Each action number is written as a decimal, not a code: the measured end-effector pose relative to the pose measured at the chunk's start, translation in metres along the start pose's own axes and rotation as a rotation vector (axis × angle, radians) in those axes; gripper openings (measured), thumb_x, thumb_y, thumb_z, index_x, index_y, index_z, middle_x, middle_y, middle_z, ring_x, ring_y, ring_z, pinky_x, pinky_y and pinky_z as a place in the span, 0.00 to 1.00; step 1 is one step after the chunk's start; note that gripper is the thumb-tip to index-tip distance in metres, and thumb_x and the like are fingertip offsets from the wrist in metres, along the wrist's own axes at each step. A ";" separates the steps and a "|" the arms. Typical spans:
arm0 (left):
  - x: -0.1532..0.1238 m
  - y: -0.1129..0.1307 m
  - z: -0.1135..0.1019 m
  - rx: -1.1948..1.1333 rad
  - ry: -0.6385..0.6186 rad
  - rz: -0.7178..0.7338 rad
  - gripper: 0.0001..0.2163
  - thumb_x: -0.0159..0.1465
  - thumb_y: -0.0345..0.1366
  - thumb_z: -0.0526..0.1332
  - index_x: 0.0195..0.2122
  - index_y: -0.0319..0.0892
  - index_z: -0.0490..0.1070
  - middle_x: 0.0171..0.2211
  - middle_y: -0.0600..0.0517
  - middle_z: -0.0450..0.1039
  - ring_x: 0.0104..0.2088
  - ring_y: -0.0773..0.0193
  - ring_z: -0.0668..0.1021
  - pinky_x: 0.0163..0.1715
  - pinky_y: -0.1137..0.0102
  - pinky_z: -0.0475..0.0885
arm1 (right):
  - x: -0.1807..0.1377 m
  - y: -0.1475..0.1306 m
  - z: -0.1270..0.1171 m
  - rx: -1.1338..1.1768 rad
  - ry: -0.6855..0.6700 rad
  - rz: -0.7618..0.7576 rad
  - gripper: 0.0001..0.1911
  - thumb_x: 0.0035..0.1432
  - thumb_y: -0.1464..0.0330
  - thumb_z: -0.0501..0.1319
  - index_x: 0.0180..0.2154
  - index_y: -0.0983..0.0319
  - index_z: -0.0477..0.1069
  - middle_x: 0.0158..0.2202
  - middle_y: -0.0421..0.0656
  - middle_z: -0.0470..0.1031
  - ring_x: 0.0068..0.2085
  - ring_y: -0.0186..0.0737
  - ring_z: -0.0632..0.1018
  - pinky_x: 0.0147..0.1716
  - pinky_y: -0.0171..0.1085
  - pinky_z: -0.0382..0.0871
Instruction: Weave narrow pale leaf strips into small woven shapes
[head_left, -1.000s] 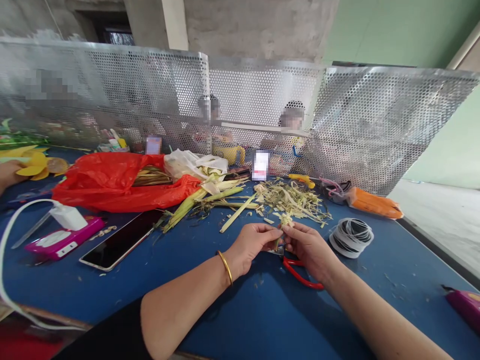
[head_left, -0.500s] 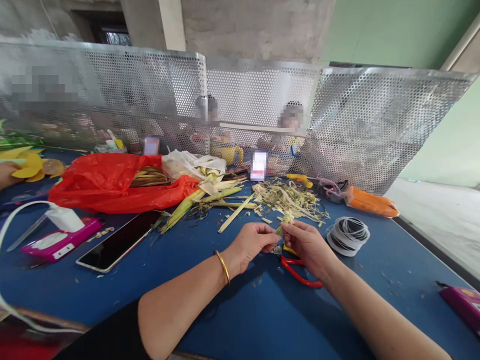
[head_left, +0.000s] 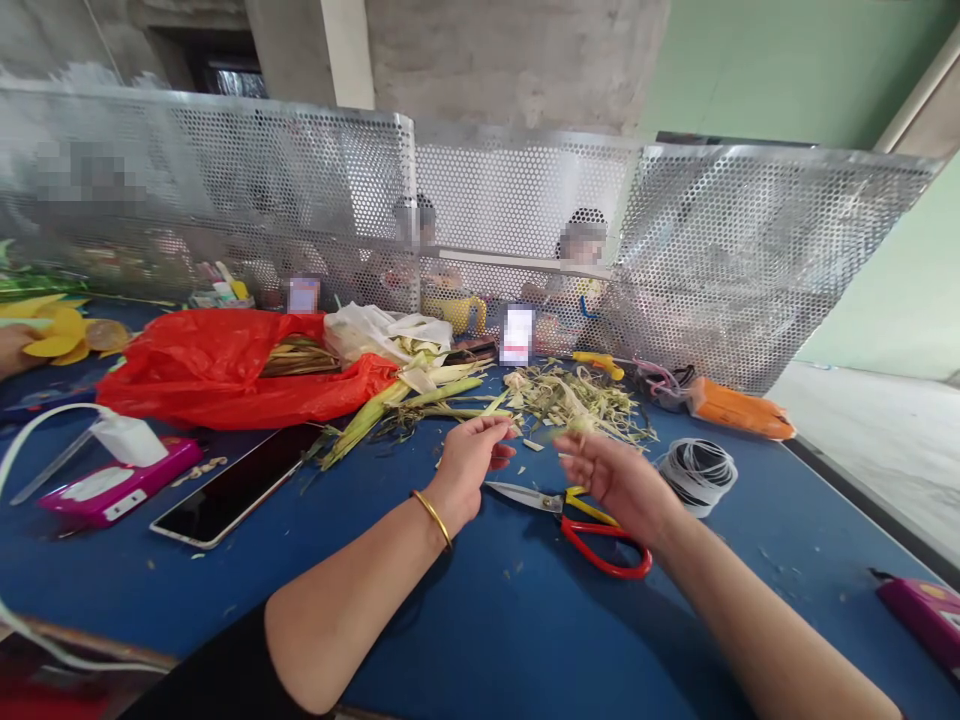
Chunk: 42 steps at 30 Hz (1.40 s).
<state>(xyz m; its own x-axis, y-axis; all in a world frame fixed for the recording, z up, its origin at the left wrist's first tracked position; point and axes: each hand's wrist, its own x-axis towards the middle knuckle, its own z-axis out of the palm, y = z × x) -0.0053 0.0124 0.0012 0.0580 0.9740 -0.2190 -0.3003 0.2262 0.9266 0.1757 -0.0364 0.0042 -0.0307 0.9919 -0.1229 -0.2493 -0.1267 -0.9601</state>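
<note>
My right hand pinches a small pale green-yellow bundle of husk strips, partly blurred, above the scraps. Apart from it on the left, my left hand, with a gold bangle at the wrist, has thumb and forefinger pressed together. What it grips, if anything, is too small to make out. Below and between the hands lie scissors with one red and one yellow handle, the blades pointing left. A heap of shredded husk scraps lies just beyond my right hand.
On the blue table are a roll of clear line, an orange packet, a red plastic bag with husks, a dark phone and a purple power strip. A perforated metal screen stands behind; people sit beyond it.
My hands have moved apart, the left going left and slightly up. The husk bundle stays in my right hand. More of the scissors shows between them.
</note>
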 end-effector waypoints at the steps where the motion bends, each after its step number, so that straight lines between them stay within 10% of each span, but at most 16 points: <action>1: 0.001 0.002 -0.001 -0.002 0.001 0.006 0.08 0.50 0.33 0.65 0.31 0.37 0.75 0.28 0.51 0.76 0.21 0.71 0.74 0.22 0.75 0.67 | 0.004 -0.005 -0.006 -0.005 0.052 -0.027 0.15 0.52 0.56 0.63 0.35 0.60 0.70 0.39 0.45 0.78 0.34 0.36 0.78 0.34 0.35 0.72; 7: 0.016 0.023 -0.014 0.102 0.032 0.103 0.10 0.54 0.33 0.62 0.36 0.37 0.75 0.33 0.48 0.77 0.23 0.71 0.74 0.24 0.76 0.68 | -0.004 -0.022 -0.023 -1.148 0.066 -0.159 0.12 0.49 0.64 0.61 0.38 0.60 0.69 0.34 0.44 0.76 0.35 0.43 0.76 0.35 0.39 0.67; 12: 0.033 0.037 -0.033 0.918 0.007 0.351 0.10 0.59 0.36 0.58 0.37 0.41 0.76 0.34 0.49 0.79 0.31 0.64 0.78 0.31 0.73 0.70 | -0.026 -0.013 -0.016 -1.701 -0.208 -0.107 0.22 0.48 0.71 0.58 0.48 0.61 0.67 0.44 0.49 0.74 0.42 0.48 0.75 0.39 0.41 0.65; 17: 0.040 0.028 -0.044 1.234 0.075 0.336 0.04 0.47 0.34 0.68 0.20 0.41 0.74 0.30 0.45 0.78 0.39 0.51 0.78 0.39 0.65 0.68 | -0.024 -0.009 -0.013 -1.748 -0.293 -0.108 0.29 0.46 0.75 0.55 0.53 0.62 0.63 0.48 0.50 0.73 0.47 0.50 0.74 0.44 0.41 0.64; 25: 0.044 0.023 -0.040 1.208 0.024 0.323 0.06 0.55 0.34 0.62 0.23 0.40 0.76 0.30 0.44 0.77 0.36 0.54 0.78 0.35 0.68 0.69 | -0.018 -0.010 -0.019 -1.695 -0.211 -0.029 0.31 0.45 0.74 0.58 0.54 0.65 0.63 0.45 0.52 0.74 0.44 0.50 0.75 0.39 0.39 0.66; 29: 0.027 0.020 -0.024 0.958 -0.178 0.282 0.11 0.61 0.40 0.57 0.33 0.41 0.77 0.28 0.50 0.77 0.25 0.66 0.75 0.25 0.74 0.68 | -0.011 -0.011 -0.024 -1.696 0.040 -0.053 0.26 0.50 0.76 0.55 0.53 0.67 0.64 0.45 0.54 0.74 0.45 0.51 0.76 0.41 0.42 0.67; 33: 0.002 0.009 -0.010 0.415 -0.561 -0.017 0.11 0.53 0.44 0.65 0.26 0.40 0.75 0.19 0.55 0.68 0.18 0.70 0.67 0.18 0.74 0.61 | -0.012 -0.019 -0.018 -1.564 0.254 -0.566 0.22 0.59 0.69 0.55 0.56 0.63 0.63 0.53 0.53 0.69 0.51 0.51 0.72 0.47 0.46 0.66; 36: -0.009 0.004 -0.007 0.414 -0.741 -0.074 0.13 0.50 0.46 0.67 0.26 0.40 0.76 0.17 0.56 0.66 0.18 0.70 0.66 0.20 0.74 0.61 | -0.017 -0.022 -0.010 -1.550 0.058 -0.871 0.18 0.62 0.67 0.55 0.53 0.57 0.67 0.53 0.49 0.71 0.55 0.50 0.70 0.54 0.48 0.59; 42: -0.006 0.009 -0.011 0.340 -0.774 -0.125 0.10 0.50 0.41 0.67 0.22 0.40 0.73 0.16 0.55 0.66 0.17 0.70 0.67 0.20 0.73 0.60 | -0.017 -0.015 -0.008 -1.556 -0.267 -0.794 0.15 0.66 0.68 0.49 0.49 0.61 0.70 0.44 0.49 0.76 0.45 0.43 0.74 0.47 0.42 0.65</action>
<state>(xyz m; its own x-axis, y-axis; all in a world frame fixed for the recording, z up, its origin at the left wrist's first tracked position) -0.0191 0.0082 0.0073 0.7432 0.6473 -0.1693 0.0460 0.2031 0.9781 0.1878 -0.0509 0.0189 -0.5532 0.7619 0.3369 0.7808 0.6152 -0.1092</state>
